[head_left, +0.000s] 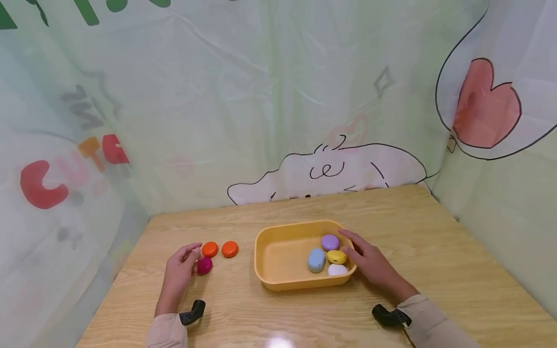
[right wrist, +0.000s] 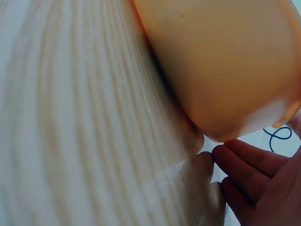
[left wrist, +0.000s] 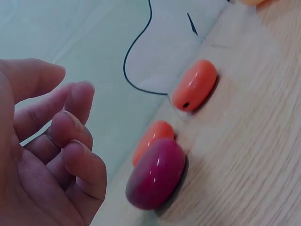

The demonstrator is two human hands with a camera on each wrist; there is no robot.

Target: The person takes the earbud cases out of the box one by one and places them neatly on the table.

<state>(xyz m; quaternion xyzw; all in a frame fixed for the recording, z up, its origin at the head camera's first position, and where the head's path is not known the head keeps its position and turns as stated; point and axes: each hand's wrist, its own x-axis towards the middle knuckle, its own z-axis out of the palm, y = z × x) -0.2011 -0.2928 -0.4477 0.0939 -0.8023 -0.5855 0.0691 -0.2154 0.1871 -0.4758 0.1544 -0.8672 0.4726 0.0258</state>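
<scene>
My left hand (head_left: 178, 270) is at the left of the table, beside a magenta bead (head_left: 204, 265). In the left wrist view its fingers (left wrist: 75, 132) curl loosely around nothing, a small gap from that bead. Two orange beads, one near (head_left: 210, 249) and one farther right (head_left: 229, 249), lie just beyond. At the right end of a yellow tray (head_left: 278, 284) is my right hand (head_left: 374, 263), its thumb and index finger over the rim. The right wrist view shows its other fingers (right wrist: 244, 169), fairly straight, against the tray's outer wall near the table.
Inside the tray's right half sit a purple bead (head_left: 330, 242), a blue bead (head_left: 316, 260), a yellow bead (head_left: 337, 257) and a white bead (head_left: 337, 270). A printed curtain (head_left: 209, 121) stands along the wooden table's (head_left: 243, 319) back and sides.
</scene>
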